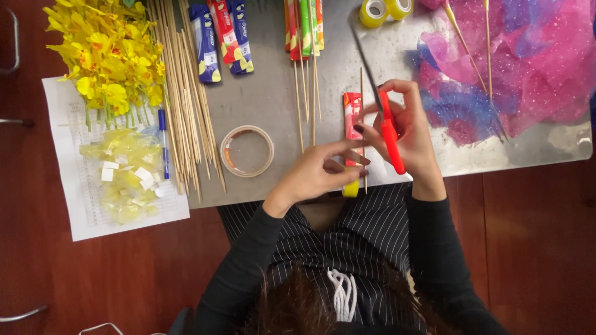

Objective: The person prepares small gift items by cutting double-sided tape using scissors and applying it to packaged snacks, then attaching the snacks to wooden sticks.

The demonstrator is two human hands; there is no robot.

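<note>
We grip red-handled scissors [386, 124] in our right hand [406, 127] while our left hand [320, 174] pinches a red packet [352, 115]; far packets [222, 37] lie untouched.

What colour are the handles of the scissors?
The scissors in the right hand have bright red-orange handles, with dark blades. The head view shows them clearly.

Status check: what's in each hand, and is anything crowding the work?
Right hand closed on red-handled scissors. Left hand pinching the red snack stick on its skewer. Tape roll alongside, apart.
</note>
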